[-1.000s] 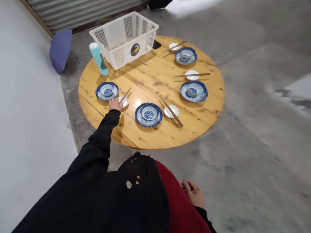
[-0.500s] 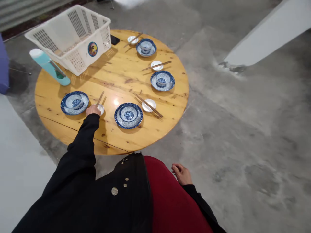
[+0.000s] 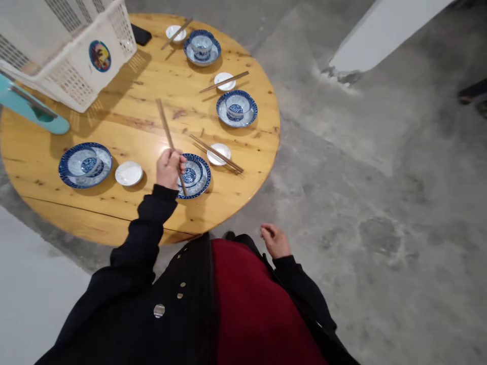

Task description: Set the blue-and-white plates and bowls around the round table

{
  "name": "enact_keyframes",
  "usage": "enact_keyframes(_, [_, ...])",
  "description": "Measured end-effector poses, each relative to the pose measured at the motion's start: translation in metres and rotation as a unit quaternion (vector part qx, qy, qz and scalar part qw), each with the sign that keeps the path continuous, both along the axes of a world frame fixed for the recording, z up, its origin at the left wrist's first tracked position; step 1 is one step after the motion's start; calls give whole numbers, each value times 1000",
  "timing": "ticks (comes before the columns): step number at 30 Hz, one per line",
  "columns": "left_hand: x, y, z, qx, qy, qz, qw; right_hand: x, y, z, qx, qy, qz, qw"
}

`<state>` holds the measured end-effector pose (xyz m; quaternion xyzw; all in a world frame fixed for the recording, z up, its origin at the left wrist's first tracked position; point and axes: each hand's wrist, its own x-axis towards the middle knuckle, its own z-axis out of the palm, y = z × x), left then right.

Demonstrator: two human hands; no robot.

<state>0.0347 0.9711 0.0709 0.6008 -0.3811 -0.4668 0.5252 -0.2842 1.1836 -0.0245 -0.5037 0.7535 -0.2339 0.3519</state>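
My left hand (image 3: pixel 170 170) is closed around a pair of wooden chopsticks (image 3: pixel 165 123), raised over the near plate. Their upper ends point toward the back of the table. The blue-and-white plate (image 3: pixel 204 183) beneath carries a matching bowl, partly hidden by the hand. To the left of that hand, a small white dish (image 3: pixel 129 174) has nothing on it, beside another patterned plate (image 3: pixel 68 178) with a bowl. My right hand (image 3: pixel 276 242) hangs off the table by the red garment, fingers loosely curled, nothing visible in it.
On the round wooden table (image 3: pixel 125 119) stand a white plastic basket (image 3: pixel 76 81) and a turquoise bottle (image 3: pixel 30 109). A black phone (image 3: pixel 140 34) lies behind. More plate settings and white dishes (image 3: pixel 219 154) with chopsticks line the right side. A white pillar (image 3: pixel 375 43) rises beyond.
My left hand has lifted the chopsticks off the left white dish and carried them right, over the near plate. The view has shifted, putting the basket further left. My right hand stays curled.
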Motion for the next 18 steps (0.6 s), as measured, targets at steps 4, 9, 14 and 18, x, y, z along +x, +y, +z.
enact_keyframes(4, [-66, 19, -23, 66, 136, -35, 988, -4, -82, 11, -96, 60, 47, 992])
enact_keyframes(9, [-117, 40, -45, 119, 202, 13, 972, 18, -192, 10, -126, 165, 199, 958])
enact_keyframes(14, [-147, 35, -45, 118, 189, 113, 968, 43, -242, 13, -12, 218, 283, 934])
enact_keyframes(18, [-164, 19, -43, 133, 175, 200, 955, 45, -252, 13, 23, 215, 370, 903])
